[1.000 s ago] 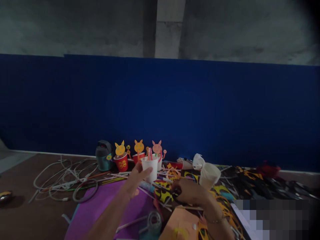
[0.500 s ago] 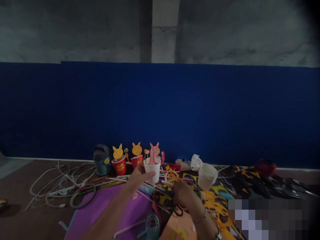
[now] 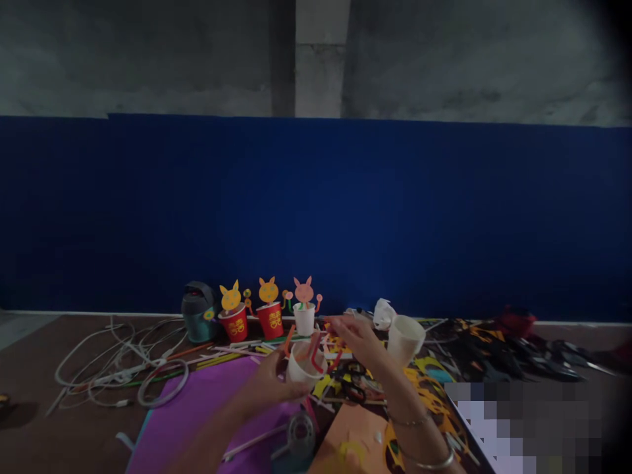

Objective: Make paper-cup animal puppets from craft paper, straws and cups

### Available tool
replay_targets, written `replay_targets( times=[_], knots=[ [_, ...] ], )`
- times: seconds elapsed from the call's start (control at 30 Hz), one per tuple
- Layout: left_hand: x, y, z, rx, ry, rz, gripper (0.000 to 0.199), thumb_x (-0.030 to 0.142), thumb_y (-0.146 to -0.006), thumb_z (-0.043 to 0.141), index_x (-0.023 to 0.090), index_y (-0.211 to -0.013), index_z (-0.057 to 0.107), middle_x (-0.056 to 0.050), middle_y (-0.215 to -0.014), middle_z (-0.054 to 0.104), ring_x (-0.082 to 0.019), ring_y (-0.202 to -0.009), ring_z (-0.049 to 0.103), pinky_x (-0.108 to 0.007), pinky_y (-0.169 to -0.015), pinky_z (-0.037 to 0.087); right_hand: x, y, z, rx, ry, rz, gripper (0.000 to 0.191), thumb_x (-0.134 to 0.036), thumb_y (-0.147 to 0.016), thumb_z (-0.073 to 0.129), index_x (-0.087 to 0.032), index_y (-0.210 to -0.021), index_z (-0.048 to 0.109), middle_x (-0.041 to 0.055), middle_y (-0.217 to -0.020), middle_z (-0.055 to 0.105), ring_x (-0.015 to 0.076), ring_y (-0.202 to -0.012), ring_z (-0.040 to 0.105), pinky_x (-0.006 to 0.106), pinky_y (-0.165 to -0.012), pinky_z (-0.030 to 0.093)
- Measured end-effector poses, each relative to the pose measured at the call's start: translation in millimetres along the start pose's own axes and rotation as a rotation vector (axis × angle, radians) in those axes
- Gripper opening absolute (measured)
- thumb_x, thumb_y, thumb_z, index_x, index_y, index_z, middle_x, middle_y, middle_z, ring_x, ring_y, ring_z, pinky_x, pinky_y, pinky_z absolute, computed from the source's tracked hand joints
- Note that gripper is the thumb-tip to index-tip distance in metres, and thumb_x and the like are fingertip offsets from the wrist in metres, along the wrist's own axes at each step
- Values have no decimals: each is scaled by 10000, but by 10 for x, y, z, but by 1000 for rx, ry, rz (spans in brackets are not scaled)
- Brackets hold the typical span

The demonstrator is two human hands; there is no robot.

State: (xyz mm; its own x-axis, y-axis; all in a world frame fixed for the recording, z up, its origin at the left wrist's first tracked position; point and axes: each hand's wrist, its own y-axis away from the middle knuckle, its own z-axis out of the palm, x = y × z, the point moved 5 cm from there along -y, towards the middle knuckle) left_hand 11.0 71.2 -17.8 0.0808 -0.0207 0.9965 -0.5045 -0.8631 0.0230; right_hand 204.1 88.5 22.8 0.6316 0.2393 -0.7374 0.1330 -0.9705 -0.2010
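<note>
My left hand (image 3: 274, 382) is closed around a white paper cup (image 3: 302, 368), tilted a little towards me above the purple sheet (image 3: 197, 408). Bent red and orange pipe cleaners (image 3: 316, 352) stick out over the cup's rim. Just beyond the cup on the right is my right hand (image 3: 358, 339), its fingers stretched out to the left with nothing visible in them. Below that hand, dark-handled scissors (image 3: 353, 390) lie among paper scraps.
Behind stand two red cups (image 3: 270, 321) with yellow animal faces and a white cup (image 3: 303, 320) with a pink one. A teal bottle (image 3: 198, 316) and tangled white cables (image 3: 118, 362) are left. Rightward are an off-white cup (image 3: 405, 339), yellow paper cutouts (image 3: 429, 401) and a tape dispenser (image 3: 299, 438) in front.
My left hand has brought the white cup nearer and tilted it. My right hand has let go of the scissors and risen beside the cup.
</note>
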Motion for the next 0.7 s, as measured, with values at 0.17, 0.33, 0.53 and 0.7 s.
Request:
replay_targets(
  times=[0.17, 0.33, 0.53, 0.7],
  knots=[
    [65, 68, 47, 26, -214, 18, 729, 337, -612, 771, 219, -1270, 480, -78, -1214, 624, -281, -1100, 569, -370, -910, 451, -238, 58, 100, 95, -322, -171, 131, -285, -750, 671, -163, -709, 694, 64, -943, 666, 186, -871, 627, 258, -760, 460],
    [26, 76, 17, 61, -202, 25, 645, 342, -615, 769, 234, -1204, 528, -66, -1209, 628, -280, -1102, 571, -362, -907, 456, -279, 61, 191, 64, -306, -170, 146, -274, -777, 633, -169, -696, 694, 62, -937, 669, 181, -861, 626, 251, -743, 454],
    [-86, 118, -280, 222, 57, 11, 511, 381, -653, 724, 246, -1112, 544, -84, -1137, 669, -301, -1057, 609, -407, -878, 472, -107, 24, 176, -2, 38, -51, 306, -313, -888, 434, -157, -959, 688, 59, -876, 703, 170, -781, 620, 231, -660, 426],
    [-209, 321, -554, 236, -14, -172, 558, 434, -662, 696, 228, -1149, 518, -71, -1112, 679, -286, -1041, 615, -360, -852, 484, 8, 83, 303, -195, 302, -6, 197, -188, -746, 533, -148, -726, 726, 62, -734, 706, 170, -694, 611, 236, -611, 373]
  ],
)
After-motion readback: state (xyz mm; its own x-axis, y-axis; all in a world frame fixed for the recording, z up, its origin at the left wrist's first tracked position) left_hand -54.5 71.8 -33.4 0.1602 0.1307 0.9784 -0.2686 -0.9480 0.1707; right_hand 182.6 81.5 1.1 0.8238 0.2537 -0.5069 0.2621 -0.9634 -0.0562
